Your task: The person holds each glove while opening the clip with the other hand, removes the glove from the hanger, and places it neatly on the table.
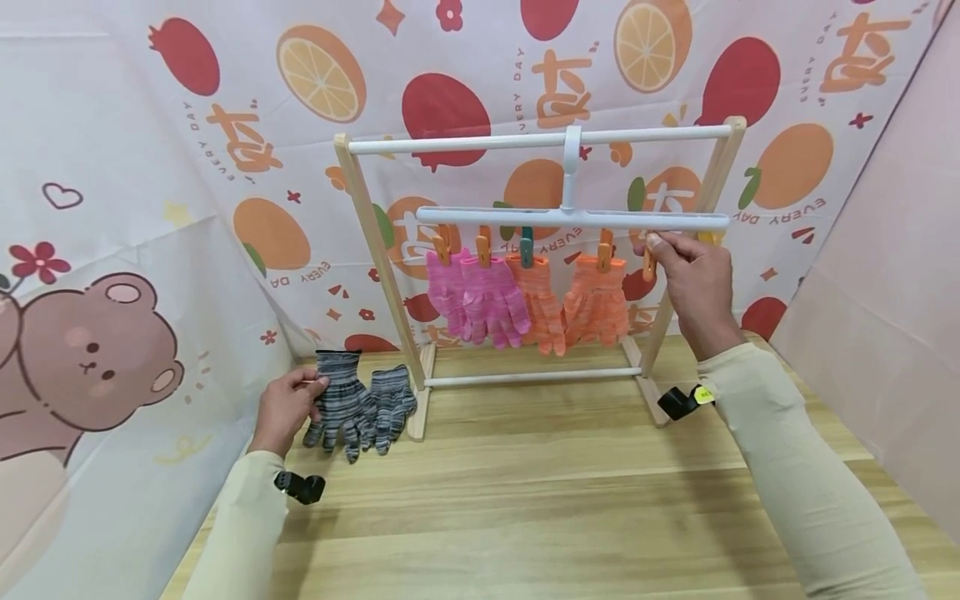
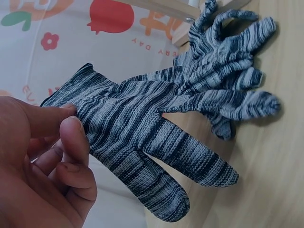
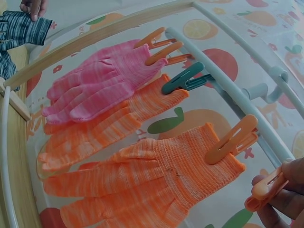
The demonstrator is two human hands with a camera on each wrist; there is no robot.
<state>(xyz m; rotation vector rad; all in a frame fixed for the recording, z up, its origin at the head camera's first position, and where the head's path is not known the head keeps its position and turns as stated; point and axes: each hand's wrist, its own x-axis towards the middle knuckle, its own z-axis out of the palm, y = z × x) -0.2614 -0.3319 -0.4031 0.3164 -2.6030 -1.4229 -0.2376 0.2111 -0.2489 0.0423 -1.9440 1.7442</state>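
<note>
My left hand (image 1: 288, 407) pinches the side of a grey-and-black striped glove (image 2: 123, 114), fingers hanging down, in the head and left wrist views. A second striped glove (image 1: 392, 400) lies beside it near the rack's left foot. My right hand (image 1: 696, 279) pinches an orange clothespin (image 3: 268, 187) beneath the right end of a white hanger (image 1: 495, 216). From the hanger hang two pink gloves (image 1: 491, 300) on orange clothespins (image 1: 483, 248), an orange glove (image 3: 114, 126) on a teal clothespin (image 3: 183, 80), and another orange glove (image 1: 596, 296) on an orange clothespin (image 3: 232, 140).
The hanger hooks over the white top bar (image 1: 465, 143) of a wooden rack (image 1: 378, 258). The rack's lower bar (image 1: 532, 377) crosses close above the wood-grain table (image 1: 525, 500). A yellow piece (image 1: 711, 237) shows behind my right hand. Printed cloth (image 1: 480, 50) stands behind and at the sides.
</note>
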